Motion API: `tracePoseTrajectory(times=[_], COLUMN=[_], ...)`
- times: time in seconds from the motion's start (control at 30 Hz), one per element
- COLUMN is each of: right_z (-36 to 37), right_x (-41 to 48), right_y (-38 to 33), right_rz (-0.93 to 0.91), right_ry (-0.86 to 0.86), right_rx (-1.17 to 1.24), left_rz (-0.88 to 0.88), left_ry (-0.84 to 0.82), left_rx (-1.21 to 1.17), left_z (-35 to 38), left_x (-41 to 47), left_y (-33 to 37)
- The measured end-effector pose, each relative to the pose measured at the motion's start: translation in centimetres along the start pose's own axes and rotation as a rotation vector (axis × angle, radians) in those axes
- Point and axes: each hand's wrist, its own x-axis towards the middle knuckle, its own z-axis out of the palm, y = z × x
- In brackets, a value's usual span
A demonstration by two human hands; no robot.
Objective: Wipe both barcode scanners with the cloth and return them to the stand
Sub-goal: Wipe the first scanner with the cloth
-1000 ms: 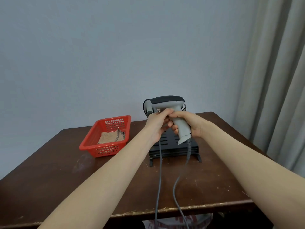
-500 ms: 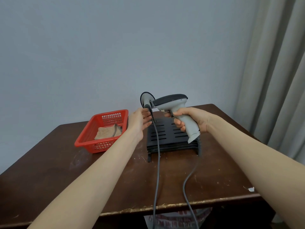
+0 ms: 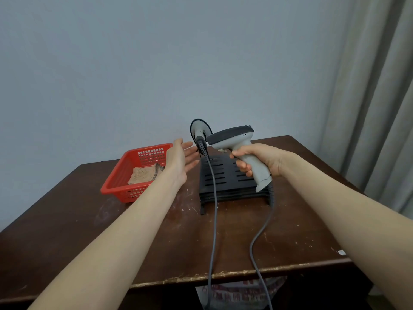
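Nearest me, two grey cables [image 3: 213,220] trail over the table [image 3: 67,231] edge at six o'clock, and I judge the risk to be a snag: lifting the held scanner [image 3: 241,151] could drag its cord against the other and topple the second scanner [image 3: 199,132], which sits on the black stand [image 3: 223,177] at twelve o'clock. My right hand [image 3: 257,161] is wrapped tight round the held scanner's grip above the stand, while my left hand [image 3: 181,158] is splayed wide, holding nothing, fingertips just beside the second scanner's cable. Farthest, at ten o'clock, the cloth [image 3: 143,175] lies untouched in the red basket [image 3: 116,186].
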Motion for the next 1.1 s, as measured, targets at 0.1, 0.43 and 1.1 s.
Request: tracePoseTrajectory(times=[0.1, 0.43, 1.1], right_z=[0.1, 0.2, 1.0], right_x=[0.0, 0.1, 0.3], right_y=[0.0, -0.4, -0.9], right_rz=[0.0, -0.008, -0.042], right_ry=[0.008, 0.004, -0.013], right_rx=[-0.013, -0.04, -0.225], left_rz=[-0.002, -0.011, -0.119], left_ry=[0.002, 0.015, -0.405], left_rx=[0.008, 0.023, -0.296], left_z=[-0.2, -0.8, -1.1], left_x=[0.0, 0.0, -0.8], left_y=[0.2, 0.7, 1.0])
